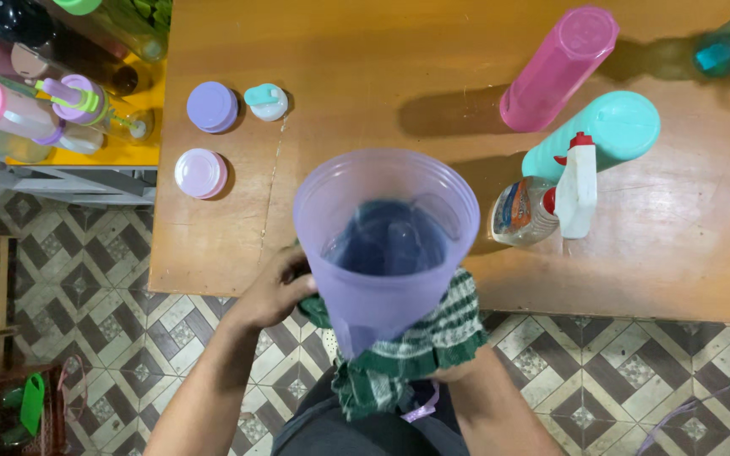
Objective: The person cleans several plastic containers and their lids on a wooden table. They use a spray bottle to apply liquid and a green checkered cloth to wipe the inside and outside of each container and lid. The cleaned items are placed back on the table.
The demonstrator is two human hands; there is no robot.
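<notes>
Purple tumbler (386,245) held mouth-up over table's near edge (213,283); my left hand (276,291) grips its base, right hand (458,367) presses green striped cloth (433,338) around its side. Wiping underway; three lids (211,107) off, far-left corner; other bottles unwiped, I'd judge

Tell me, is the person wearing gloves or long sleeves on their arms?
No. The left hand is bare, and both forearms are bare right up to the bottom edge of the picture: no gloves, sleeves, watch or bracelet show. The right hand is mostly hidden behind a green-and-white cloth, so rings there cannot be told.
</notes>
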